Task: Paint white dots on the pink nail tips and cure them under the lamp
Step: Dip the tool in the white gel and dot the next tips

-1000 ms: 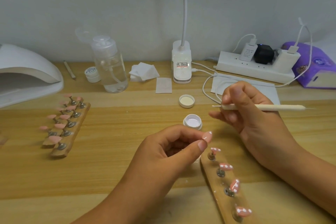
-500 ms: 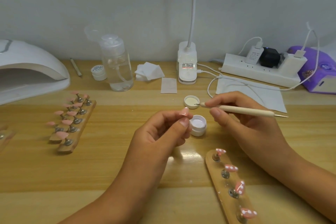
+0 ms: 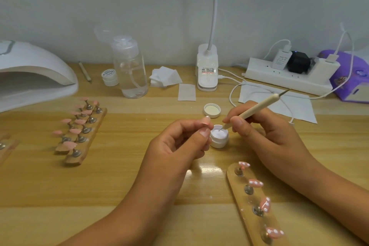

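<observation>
My left hand point(image 3: 179, 144) pinches a pink nail tip point(image 3: 206, 120) between thumb and forefinger, just left of the small white paint jar point(image 3: 219, 139). My right hand point(image 3: 265, 136) grips a cream dotting pen point(image 3: 257, 109), tilted, its fine point dipped into the white paint in the jar. A wooden holder point(image 3: 242, 203) at the lower right carries several pink tips with white dots point(image 3: 256, 183). Another wooden holder point(image 3: 87, 142) at the left carries several plain pink tips point(image 3: 74, 131). The white curing lamp point(image 3: 30, 78) stands at the far left.
The jar's lid point(image 3: 212, 110) lies behind the jar. Along the back stand a clear pump bottle point(image 3: 129, 70), a small closed jar point(image 3: 109, 77), cotton pads point(image 3: 165, 76), a desk lamp base point(image 3: 207, 70), a power strip point(image 3: 287, 76) with cables, and a purple box point(image 3: 351, 78).
My right hand swung the pen from level to tilted and lowered its point into the paint jar. My left hand rose with the pinched tip to beside the jar.
</observation>
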Action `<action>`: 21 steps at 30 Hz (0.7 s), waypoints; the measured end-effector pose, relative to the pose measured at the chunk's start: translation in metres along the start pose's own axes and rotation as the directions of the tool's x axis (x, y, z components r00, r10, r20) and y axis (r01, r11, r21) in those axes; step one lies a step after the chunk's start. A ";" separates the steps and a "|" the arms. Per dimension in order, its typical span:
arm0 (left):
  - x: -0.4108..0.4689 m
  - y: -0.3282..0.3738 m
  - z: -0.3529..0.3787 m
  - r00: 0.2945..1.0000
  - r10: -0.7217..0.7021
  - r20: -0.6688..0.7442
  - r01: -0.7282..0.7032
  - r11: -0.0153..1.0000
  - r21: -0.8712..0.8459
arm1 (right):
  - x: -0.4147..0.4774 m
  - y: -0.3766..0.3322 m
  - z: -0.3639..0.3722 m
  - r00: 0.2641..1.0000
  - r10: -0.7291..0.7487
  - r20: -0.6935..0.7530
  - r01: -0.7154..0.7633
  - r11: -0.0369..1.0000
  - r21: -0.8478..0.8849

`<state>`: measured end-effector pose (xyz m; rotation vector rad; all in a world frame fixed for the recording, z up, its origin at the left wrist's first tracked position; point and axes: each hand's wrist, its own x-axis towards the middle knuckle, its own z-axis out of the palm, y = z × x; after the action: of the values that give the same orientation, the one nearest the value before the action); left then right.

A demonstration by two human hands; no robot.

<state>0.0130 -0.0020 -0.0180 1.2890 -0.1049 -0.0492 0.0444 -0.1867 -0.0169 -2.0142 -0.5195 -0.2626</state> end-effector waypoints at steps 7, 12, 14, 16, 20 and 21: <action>0.000 0.000 -0.001 1.000 0.000 0.013 0.000 1.000 0.013 | 0.001 0.002 0.000 0.999 -0.003 0.041 0.004 1.000 -0.031; 0.000 -0.001 -0.001 1.000 0.001 0.017 -0.002 1.000 0.025 | 0.000 0.002 0.001 0.998 0.017 0.059 -0.015 0.999 -0.046; 0.000 -0.001 -0.002 1.000 0.000 0.017 -0.001 1.000 0.028 | 0.001 0.001 0.001 0.998 0.020 0.055 -0.018 0.999 -0.038; 0.000 -0.001 -0.001 1.000 0.000 0.019 0.000 1.000 0.029 | 0.001 0.000 0.000 0.999 0.022 0.044 -0.021 1.000 -0.016; 0.000 -0.001 0.000 1.000 0.000 0.020 -0.001 1.000 0.026 | -0.001 -0.002 -0.001 0.999 0.013 -0.029 -0.010 0.994 0.104; 0.000 0.000 0.000 1.000 -0.002 0.023 0.001 1.000 0.027 | -0.001 -0.003 -0.001 0.999 0.012 -0.052 -0.005 0.990 0.141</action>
<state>0.0127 -0.0022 -0.0182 1.3152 -0.1250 -0.0640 0.0425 -0.1867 -0.0145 -1.8669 -0.4825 -0.2658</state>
